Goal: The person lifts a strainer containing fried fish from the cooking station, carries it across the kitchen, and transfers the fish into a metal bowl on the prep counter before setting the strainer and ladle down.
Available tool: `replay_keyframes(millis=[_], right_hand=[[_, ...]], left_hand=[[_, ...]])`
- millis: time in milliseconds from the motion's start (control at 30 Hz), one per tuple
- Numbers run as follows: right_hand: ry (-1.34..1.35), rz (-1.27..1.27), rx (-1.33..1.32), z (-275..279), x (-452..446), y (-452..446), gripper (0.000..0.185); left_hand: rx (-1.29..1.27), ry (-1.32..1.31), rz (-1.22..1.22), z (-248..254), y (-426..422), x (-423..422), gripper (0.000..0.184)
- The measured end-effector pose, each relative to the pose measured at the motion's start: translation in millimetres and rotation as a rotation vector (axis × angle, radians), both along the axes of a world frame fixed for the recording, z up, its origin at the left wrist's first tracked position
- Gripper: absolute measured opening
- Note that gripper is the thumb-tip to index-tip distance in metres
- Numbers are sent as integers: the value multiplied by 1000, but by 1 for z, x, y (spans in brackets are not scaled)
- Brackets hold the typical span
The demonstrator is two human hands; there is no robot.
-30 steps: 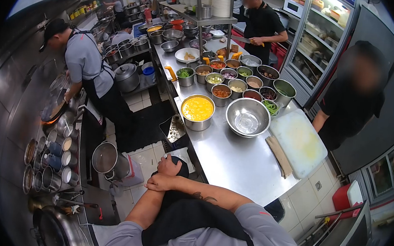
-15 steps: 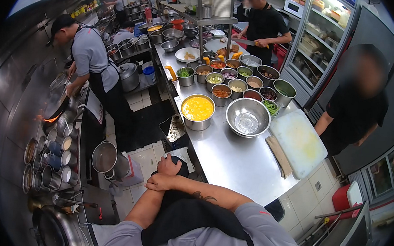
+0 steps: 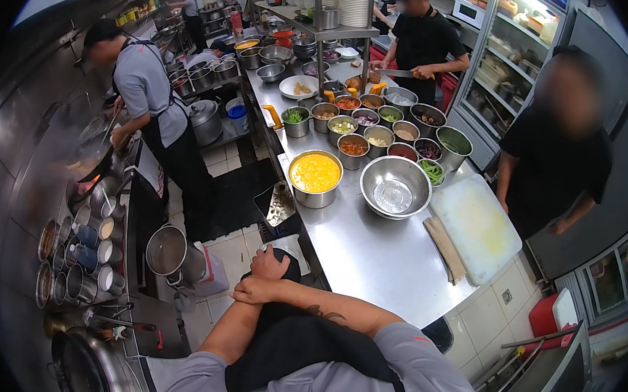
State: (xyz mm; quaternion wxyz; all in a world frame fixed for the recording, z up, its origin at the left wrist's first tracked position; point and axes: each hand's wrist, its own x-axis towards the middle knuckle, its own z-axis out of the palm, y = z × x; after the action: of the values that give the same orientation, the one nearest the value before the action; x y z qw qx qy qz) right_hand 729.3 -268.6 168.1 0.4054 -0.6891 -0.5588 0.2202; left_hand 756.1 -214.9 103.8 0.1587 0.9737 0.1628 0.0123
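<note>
My left hand [image 3: 269, 264] lies in front of my body over dark cloth, its fingers loosely apart, with nothing visible in it. Across it comes my right arm, and my right hand [image 3: 253, 291] is closed round my left wrist. Ahead of my hands is the steel worktable [image 3: 368, 264]. Nearest on it stand a pot of yellow liquid [image 3: 315, 177], which looks like beaten egg, and a steel mixing bowl [image 3: 395, 187] with a little clear liquid or a shiny bottom. Neither hand touches them.
Several steel containers of cut ingredients [image 3: 379, 136] stand behind the bowl. A white cutting board [image 3: 475, 226] and folded cloth [image 3: 444, 248] lie right. One person [image 3: 147, 92] cooks at the left stove; another [image 3: 426, 45] holds a knife; a third [image 3: 556, 157] stands right. A large pot [image 3: 167, 250] stands left.
My hands have not moved. The person on the right has shifted slightly left and raised a forearm. At the stove, the flame beside the wok has died down and the cook's arms have moved.
</note>
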Motion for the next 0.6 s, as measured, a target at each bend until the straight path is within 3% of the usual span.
replay_keyframes(millis=[600], right_hand=[[-4, -2, -20, 5, 0, -2, 48]], left_hand=[[3, 7, 1, -4, 1, 2, 69]])
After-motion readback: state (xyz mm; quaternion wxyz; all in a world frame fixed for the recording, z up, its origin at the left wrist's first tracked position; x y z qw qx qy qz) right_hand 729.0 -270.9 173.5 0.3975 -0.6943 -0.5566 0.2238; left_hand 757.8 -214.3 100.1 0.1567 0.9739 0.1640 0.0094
